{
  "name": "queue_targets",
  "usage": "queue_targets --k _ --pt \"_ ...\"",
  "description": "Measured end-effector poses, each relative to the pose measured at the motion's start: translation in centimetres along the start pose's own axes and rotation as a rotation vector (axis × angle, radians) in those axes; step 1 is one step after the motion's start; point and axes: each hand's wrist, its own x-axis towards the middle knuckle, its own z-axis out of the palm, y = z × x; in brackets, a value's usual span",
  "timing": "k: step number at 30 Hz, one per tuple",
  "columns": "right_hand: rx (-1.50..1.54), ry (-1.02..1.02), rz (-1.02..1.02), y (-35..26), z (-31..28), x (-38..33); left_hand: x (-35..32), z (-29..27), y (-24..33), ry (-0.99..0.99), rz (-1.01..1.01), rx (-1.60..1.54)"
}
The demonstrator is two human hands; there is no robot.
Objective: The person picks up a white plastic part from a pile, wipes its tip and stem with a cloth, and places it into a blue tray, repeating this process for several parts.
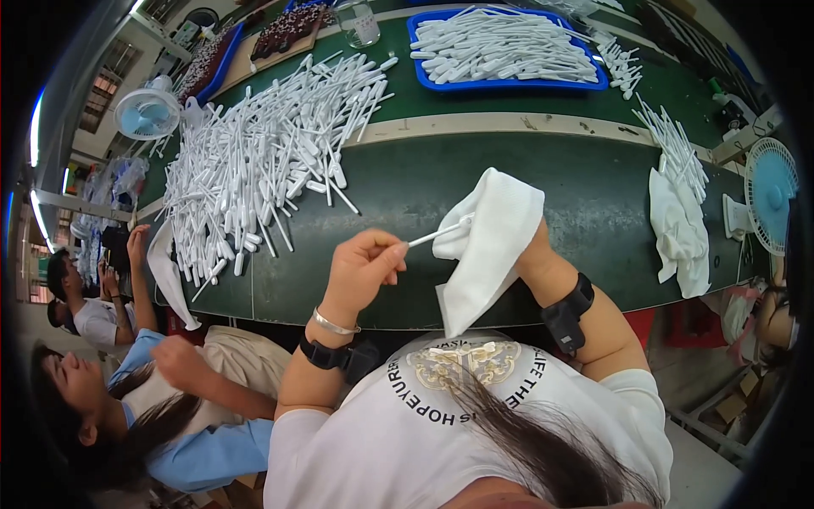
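Between finger and thumb, my left hand (363,265) pinches the thin end of a white plastic stick (431,235). The stick's far end runs into the fold of a white cloth (502,227). Draped over my right hand (534,253), the cloth hangs down toward my chest. My right fingers are mostly hidden behind it, closed on the cloth around the stick's end. On the left of the green table lies a large heap of similar white sticks (254,161), with thicker, paddle-like ends.
A blue tray (424,75) full of white sticks stands at the back. More sticks (677,148) and a crumpled white cloth (678,233) lie at right, near a fan (770,195). Another fan (146,113) is at left. A co-worker (186,399) sits close on my left.
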Motion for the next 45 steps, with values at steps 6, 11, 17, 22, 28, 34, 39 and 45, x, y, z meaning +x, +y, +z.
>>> queue_targets --k 6,11,17,22,28,34,39,45 --pt "0.152 0.088 0.04 0.9 0.0 0.0 -0.3 1.2 -0.4 -0.152 -0.02 0.173" --pt "0.966 0.02 0.5 0.8 1.6 0.0 -0.1 2.3 -0.4 -0.192 -0.073 0.072" --pt "0.292 -0.159 0.052 0.6 2.9 -0.7 1.3 3.0 1.0 -0.175 -0.009 0.062" --pt "0.012 -0.218 -0.186 1.4 1.6 0.5 6.7 3.4 6.8 -0.116 0.087 0.324" --pt "0.717 -0.485 0.358 2.9 0.3 1.6 24.9 7.2 12.9 -0.128 0.408 0.698" --pt "0.861 -0.434 0.414 1.8 0.2 1.3 38.3 10.8 10.4 0.071 0.558 1.174" --pt "0.742 -0.369 0.332 1.9 0.3 0.9 37.8 12.6 10.0 0.11 0.481 1.197" --pt "1.037 -0.389 0.657 3.5 -0.1 2.0 29.7 7.4 13.6 -0.058 0.672 0.847"
